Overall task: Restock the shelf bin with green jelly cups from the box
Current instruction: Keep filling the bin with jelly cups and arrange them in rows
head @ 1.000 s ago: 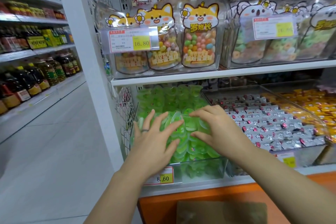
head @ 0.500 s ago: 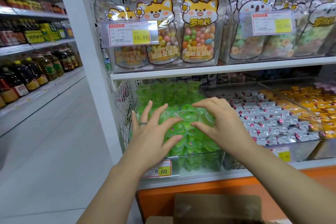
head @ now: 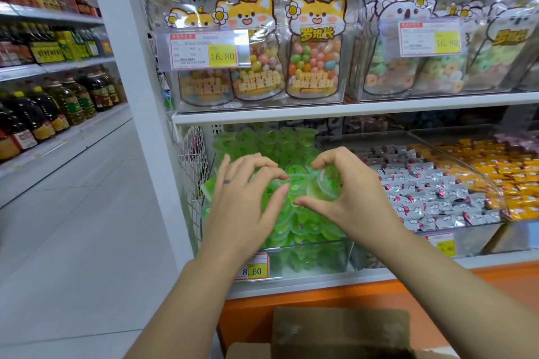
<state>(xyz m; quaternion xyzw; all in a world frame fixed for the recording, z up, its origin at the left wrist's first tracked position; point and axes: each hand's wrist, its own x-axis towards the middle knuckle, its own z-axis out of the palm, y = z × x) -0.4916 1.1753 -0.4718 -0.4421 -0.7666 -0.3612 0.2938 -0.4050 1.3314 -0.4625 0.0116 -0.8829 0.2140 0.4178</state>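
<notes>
I am looking down at a shop shelf, with both of the person's bare hands over a clear plastic shelf bin [head: 318, 259] heaped with green jelly cups [head: 294, 230]. The heap reaches above the bin's front wall and runs back under the shelf above.

The left hand [head: 245, 207] lies on the left side of the heap. It has a dark ring [head: 227, 181] on one finger. Its fingers are bent, and the thumb and forefinger tips come close together on a cup rim. I cannot tell whether they actually pinch it.

The right hand [head: 347, 198] arches over the right side of the heap. Its fingers curl down from above and its thumb points left along the near side, with a single jelly cup [head: 325, 186] lying in the curve between them. I cannot tell whether it has hold of that cup.

A yellow price tag [head: 253, 269] reading 8.60 is fixed to the bin front. The cardboard box [head: 341, 332] sits below the shelf, at the bottom edge of the view.

To the right is a bin of silver-wrapped sweets [head: 431, 192], and beyond it orange-wrapped sweets [head: 501, 166]. On the shelf above stand fox-faced candy pouches [head: 315, 49]. Across the aisle to the left are shelves of oil bottles [head: 43, 108].
</notes>
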